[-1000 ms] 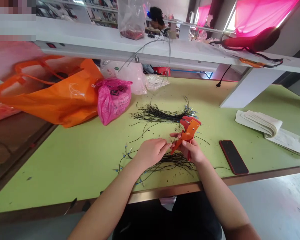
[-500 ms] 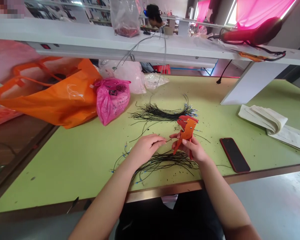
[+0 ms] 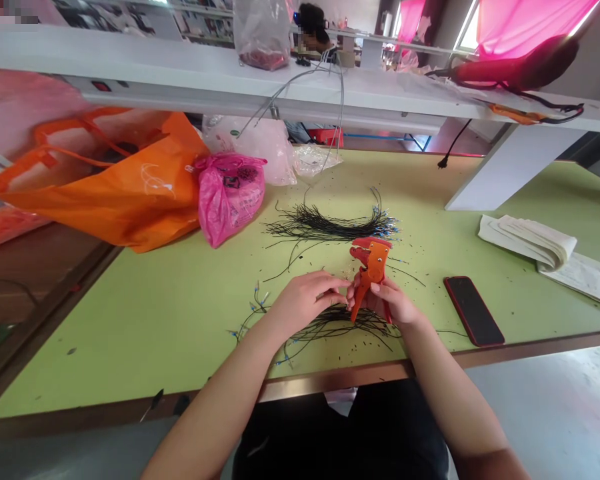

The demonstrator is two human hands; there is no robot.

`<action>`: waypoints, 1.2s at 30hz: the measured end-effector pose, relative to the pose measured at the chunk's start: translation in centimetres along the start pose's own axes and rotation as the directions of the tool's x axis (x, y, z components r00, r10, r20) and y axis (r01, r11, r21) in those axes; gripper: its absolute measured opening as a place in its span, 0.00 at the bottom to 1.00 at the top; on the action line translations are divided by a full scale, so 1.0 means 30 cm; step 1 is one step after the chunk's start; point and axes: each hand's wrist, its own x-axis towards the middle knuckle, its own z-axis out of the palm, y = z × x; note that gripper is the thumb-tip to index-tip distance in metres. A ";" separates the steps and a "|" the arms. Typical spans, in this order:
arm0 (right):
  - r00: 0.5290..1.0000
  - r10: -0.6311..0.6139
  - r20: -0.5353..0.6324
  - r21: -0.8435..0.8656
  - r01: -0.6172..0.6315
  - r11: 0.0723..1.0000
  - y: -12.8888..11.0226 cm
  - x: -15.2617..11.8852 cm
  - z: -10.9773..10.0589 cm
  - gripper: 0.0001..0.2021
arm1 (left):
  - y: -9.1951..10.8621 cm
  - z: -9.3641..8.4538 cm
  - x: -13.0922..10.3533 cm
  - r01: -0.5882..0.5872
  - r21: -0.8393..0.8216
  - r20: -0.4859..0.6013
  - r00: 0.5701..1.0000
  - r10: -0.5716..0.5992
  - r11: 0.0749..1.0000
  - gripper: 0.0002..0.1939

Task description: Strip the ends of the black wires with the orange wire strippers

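Observation:
An orange and red wire stripper [image 3: 377, 261] stands jaws up in my right hand [image 3: 387, 301], whose fingers wrap round its handles. My left hand [image 3: 313, 300] is beside it, its fingertips pinched close to the right fingers; what they hold, if anything, is too small to tell. Under both hands lies a bundle of thin black wires [image 3: 337, 323], some with blue ends. Behind the stripper a second bundle of black wires [image 3: 325, 223] has its blue ends to the right.
A phone [image 3: 474, 311] and folded papers [image 3: 527, 237] lie at the right. On the left stand an orange bag [image 3: 130, 190] and a pink bag [image 3: 233, 197]. A white shelf [image 3: 195, 77] crosses the back, with its support panel [image 3: 515, 167] at right. Wire scraps dot the table.
My left hand has moved right, until its fingertips are by the right hand's fingers. The wire stripper has turned slightly more upright. The whole view has shifted a little.

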 end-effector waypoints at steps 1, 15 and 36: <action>1.000 -0.012 -0.023 -0.001 0.012 1.000 0.000 0.001 -0.001 0.15 | 0.000 -0.003 0.000 -0.001 -0.023 -0.047 0.999 0.000 1.000 0.06; 0.989 -0.052 -0.141 0.078 0.064 0.995 -0.006 0.015 0.025 0.15 | -0.013 0.067 -0.001 -0.051 0.156 -0.048 0.997 0.059 0.986 0.09; 0.969 0.195 0.154 -0.023 -0.194 0.981 -0.003 -0.008 -0.019 0.24 | 0.002 0.039 -0.007 0.199 0.018 -0.337 0.924 -0.181 0.980 0.10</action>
